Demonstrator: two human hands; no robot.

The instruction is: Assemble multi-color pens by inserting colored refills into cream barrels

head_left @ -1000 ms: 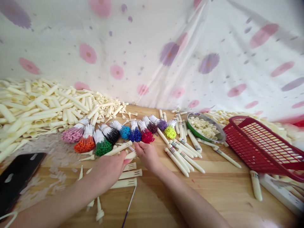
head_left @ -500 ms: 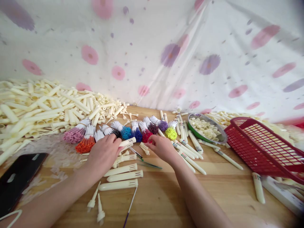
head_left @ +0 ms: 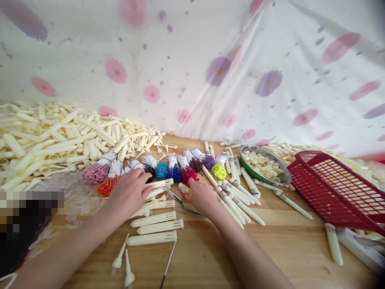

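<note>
My left hand (head_left: 128,194) has its thumb and fingers closed around the rear of a cream multicolour pen barrel (head_left: 162,183), whose slotted end points right. A similar barrel (head_left: 159,192) lies just beneath it. My right hand (head_left: 203,196) pinches a short cream slotted pen piece (head_left: 183,187) near the red bundle; its fingertips are partly hidden. Behind both hands, bundles of thin pen refills with coloured ends fan out, among them orange (head_left: 110,182), light blue (head_left: 159,167), red (head_left: 188,170) and yellow (head_left: 219,168). Several more barrels (head_left: 153,239) lie in front of the left hand.
A heap of cream tubes (head_left: 54,140) fills the left back. Several pens with coloured sliders (head_left: 240,200) lie right of my right hand. Beyond stand a green-sided metal bowl (head_left: 287,178) of small parts and a red plastic basket (head_left: 337,192). A loose refill (head_left: 168,263) lies in front.
My right hand has come down and slightly left, and its fingers now close on the short slotted piece. My left hand has drawn back a little along the barrel. The view has shifted slightly.
</note>
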